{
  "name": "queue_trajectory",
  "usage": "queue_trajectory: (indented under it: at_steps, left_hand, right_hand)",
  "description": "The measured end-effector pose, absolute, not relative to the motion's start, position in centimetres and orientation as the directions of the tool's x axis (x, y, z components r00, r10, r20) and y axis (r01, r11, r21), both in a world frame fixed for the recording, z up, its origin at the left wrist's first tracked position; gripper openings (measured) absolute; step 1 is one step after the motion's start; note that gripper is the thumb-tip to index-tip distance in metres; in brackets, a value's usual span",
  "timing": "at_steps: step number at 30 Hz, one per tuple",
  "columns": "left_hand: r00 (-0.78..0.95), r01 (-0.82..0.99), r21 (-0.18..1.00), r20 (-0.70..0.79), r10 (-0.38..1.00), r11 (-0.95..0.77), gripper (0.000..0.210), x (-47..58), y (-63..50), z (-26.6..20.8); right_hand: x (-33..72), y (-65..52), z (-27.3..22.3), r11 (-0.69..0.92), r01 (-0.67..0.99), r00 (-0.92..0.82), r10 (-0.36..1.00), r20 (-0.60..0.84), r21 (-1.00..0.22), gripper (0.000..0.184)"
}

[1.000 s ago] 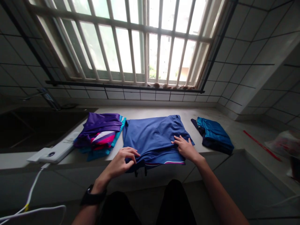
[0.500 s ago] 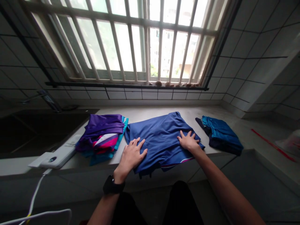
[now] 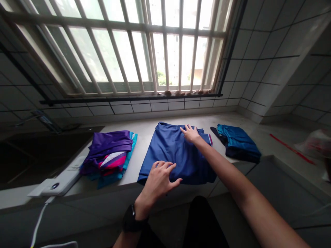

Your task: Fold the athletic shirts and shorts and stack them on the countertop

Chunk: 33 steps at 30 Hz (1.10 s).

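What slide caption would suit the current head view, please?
Left hand and right hand at a blue garment on the counter, between a purple-topped pile and a teal-topped pile.

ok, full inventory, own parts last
Garment: 1, blue, centre
Left pile: 1, purple, pink, teal, beside sink
Right pile: 1, teal, navy, right counter
Device: 1, white, near sink
Cord: 1+, white, lower left
Sink: 1, dark, left
Faucet: 1, grey, behind sink
Window: 1, pale, back wall
Lumps: several, brown, windowsill
Strip: 1, red, right counter
Bag: 1, clear, right
Counter: 1, white, below window
Tiles: many, white, walls
Watch: 1, black, left wrist
Legs: 2, black, bottom
Left hand: 1, bare, over garment
Right hand: 1, bare, on garment
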<state>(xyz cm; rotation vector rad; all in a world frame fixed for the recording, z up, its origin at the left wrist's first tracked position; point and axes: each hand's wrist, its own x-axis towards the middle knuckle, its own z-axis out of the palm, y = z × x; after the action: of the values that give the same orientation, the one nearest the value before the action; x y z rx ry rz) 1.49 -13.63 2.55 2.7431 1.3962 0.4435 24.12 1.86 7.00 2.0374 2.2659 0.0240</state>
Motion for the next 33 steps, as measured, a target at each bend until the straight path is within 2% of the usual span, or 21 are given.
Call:
queue_trajectory:
  at_steps: [2, 4, 6, 11, 14, 17, 20, 22, 24, 27, 30, 33]
  left_hand:
    - [0.518, 0.813, 0.139, 0.268, 0.812, -0.565, 0.073, -1.5, -12.5, 1.4]
    - [0.503, 0.835, 0.119, 0.229, 0.834, -0.537, 0.085, -4.6, -11.7, 0.0]
    - [0.519, 0.830, 0.111, 0.206, 0.830, -0.546, 0.083, -6.8, -11.3, -1.0]
    - [0.574, 0.789, 0.093, 0.237, 0.784, -0.607, 0.075, -7.1, -11.5, -1.4]
    - [0.592, 0.774, 0.067, 0.277, 0.757, -0.630, 0.076, -6.5, -11.9, -1.8]
    - [0.608, 0.761, 0.007, 0.343, 0.716, -0.649, 0.082, -6.7, -12.2, -3.0]
    - [0.625, 0.746, -0.050, 0.401, 0.670, -0.665, 0.083, -7.4, -12.2, -4.0]
    - [0.642, 0.720, -0.054, 0.432, 0.634, -0.692, 0.075, -7.8, -12.3, -4.1]
    - [0.641, 0.693, -0.018, 0.473, 0.604, -0.721, 0.063, -8.2, -12.5, -3.9]
    - [0.578, 0.667, 0.095, 0.560, 0.594, -0.739, 0.049, -8.5, -13.4, -3.1]
    - [0.474, 0.624, 0.213, 0.662, 0.581, -0.752, 0.036, -8.7, -15.1, -2.1]
    - [0.378, 0.618, 0.305, 0.693, 0.614, -0.724, 0.022, -9.1, -16.9, -0.4]
  right_hand:
    - [23.4, -1.4, 6.3, 0.115, 0.993, -0.115, 0.992, -0.041, -0.006, 0.061]
    - [23.9, -5.0, 4.8, 0.116, 0.991, -0.122, 0.989, -0.079, -0.069, 0.059]
    - [25.4, -7.6, 3.3, 0.113, 0.991, -0.121, 0.983, -0.135, -0.065, 0.058]
    - [28.3, -8.7, 2.7, 0.178, 0.983, -0.181, 0.978, -0.102, -0.040, 0.054]
    - [28.0, -10.4, 3.0, 0.231, 0.973, -0.230, 0.972, 0.056, -0.023, 0.050]
    - [27.4, -14.6, 1.0, 0.355, 0.932, -0.328, 0.914, 0.239, -0.078, 0.049]
    - [27.8, -18.1, -2.5, 0.420, 0.905, -0.386, 0.877, 0.286, -0.065, 0.075]
    - [28.4, -18.6, -4.6, 0.409, 0.912, -0.375, 0.859, 0.350, -0.027, 0.075]
    - [29.1, -18.0, -5.9, 0.408, 0.913, -0.361, 0.825, 0.435, -0.017, 0.070]
    - [30.0, -17.1, -6.0, 0.490, 0.870, -0.382, 0.741, 0.553, -0.055, 0.068]
    - [30.8, -17.9, -4.1, 0.562, 0.816, -0.365, 0.685, 0.631, -0.137, 0.063]
    - [31.5, -19.5, -0.7, 0.569, 0.777, -0.303, 0.713, 0.632, -0.269, 0.062]
